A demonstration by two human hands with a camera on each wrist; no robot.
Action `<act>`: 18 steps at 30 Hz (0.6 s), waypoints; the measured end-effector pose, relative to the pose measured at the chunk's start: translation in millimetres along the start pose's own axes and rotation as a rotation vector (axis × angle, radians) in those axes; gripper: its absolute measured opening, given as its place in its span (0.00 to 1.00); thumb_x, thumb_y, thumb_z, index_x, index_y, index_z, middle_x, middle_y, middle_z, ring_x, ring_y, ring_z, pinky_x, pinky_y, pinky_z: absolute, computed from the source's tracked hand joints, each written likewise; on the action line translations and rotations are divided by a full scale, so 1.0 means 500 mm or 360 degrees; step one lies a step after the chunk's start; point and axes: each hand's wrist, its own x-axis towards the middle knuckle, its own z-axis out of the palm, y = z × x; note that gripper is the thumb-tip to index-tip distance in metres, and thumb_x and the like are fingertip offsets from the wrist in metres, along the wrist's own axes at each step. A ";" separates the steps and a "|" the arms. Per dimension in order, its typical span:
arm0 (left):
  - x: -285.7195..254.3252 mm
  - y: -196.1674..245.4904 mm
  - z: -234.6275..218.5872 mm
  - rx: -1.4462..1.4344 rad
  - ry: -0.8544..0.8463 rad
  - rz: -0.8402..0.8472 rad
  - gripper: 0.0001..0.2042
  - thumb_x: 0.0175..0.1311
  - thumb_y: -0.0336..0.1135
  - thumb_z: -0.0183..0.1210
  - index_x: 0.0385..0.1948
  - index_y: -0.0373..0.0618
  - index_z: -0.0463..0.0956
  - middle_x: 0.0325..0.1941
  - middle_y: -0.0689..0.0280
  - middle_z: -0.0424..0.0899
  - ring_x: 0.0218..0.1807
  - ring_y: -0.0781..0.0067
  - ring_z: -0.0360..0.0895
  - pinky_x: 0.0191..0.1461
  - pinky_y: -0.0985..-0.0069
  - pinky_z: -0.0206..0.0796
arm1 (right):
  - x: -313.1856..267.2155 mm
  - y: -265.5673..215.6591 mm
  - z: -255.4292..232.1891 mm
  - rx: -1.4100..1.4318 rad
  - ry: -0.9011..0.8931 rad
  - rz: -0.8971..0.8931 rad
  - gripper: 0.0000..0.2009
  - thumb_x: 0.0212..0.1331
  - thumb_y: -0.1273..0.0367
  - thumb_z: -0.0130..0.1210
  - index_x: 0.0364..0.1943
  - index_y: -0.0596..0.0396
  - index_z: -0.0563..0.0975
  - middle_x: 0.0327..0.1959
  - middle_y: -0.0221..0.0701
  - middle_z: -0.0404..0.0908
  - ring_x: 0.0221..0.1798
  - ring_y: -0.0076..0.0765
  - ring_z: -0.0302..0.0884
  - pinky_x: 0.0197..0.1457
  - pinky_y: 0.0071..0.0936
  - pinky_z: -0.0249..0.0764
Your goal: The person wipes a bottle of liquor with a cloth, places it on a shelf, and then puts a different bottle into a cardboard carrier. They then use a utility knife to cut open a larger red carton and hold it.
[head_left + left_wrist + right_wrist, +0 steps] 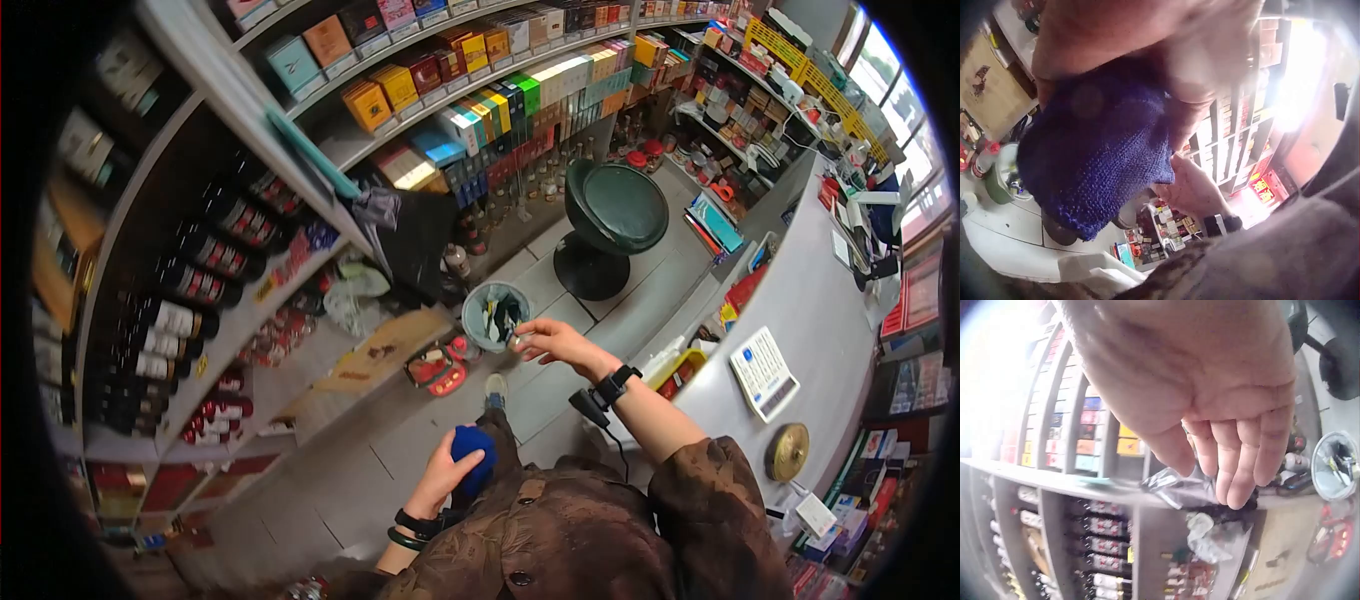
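Note:
My left hand (438,477) grips a folded dark blue cloth (472,452) low in front of my body, the thumb lying across it. In the left wrist view the coarse weave of the blue cloth (1100,150) shows, hanging below the curled fingers. Out ahead, my right hand (563,345) is held in the air with its fingers loosely bent. Seen from the right wrist, that hand (1204,394) has nothing in its palm. Just past its fingertips in the head view stands a waste bin (470,325) with a liner and some rubbish inside.
A grey counter (700,420) runs along the right, with a calculator-like white pad (765,373) and a brass disc (788,452). Ahead is a dark green round chair (625,205). Shelves of boxes and bottles (215,245) line the left; a cardboard box (390,350) lies below.

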 end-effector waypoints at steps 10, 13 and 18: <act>0.208 -0.065 -0.366 0.0887 0.0115 -0.0765 0.31 0.60 0.46 0.68 0.63 0.45 0.69 0.55 0.54 0.80 0.56 0.64 0.78 0.63 0.68 0.67 | 0.615 0.070 -0.310 0.0166 0.0611 0.0339 0.22 0.59 0.65 0.57 0.59 0.50 0.72 0.38 0.29 0.86 0.33 0.27 0.83 0.33 0.32 0.73; 0.258 -0.055 -0.373 0.0893 0.0029 -0.0966 0.34 0.60 0.50 0.68 0.67 0.47 0.67 0.59 0.52 0.79 0.61 0.64 0.75 0.68 0.68 0.63 | 0.783 0.132 -0.380 0.0035 0.0707 0.0245 0.24 0.57 0.66 0.58 0.60 0.51 0.72 0.37 0.32 0.86 0.31 0.29 0.84 0.33 0.35 0.75; 0.419 -0.046 -0.346 0.1030 0.0015 -0.1210 0.34 0.60 0.49 0.68 0.66 0.47 0.67 0.58 0.53 0.79 0.60 0.63 0.75 0.67 0.68 0.64 | 1.083 0.239 -0.470 -0.0321 0.1011 -0.0078 0.28 0.54 0.66 0.62 0.62 0.51 0.71 0.50 0.43 0.80 0.53 0.48 0.79 0.54 0.40 0.75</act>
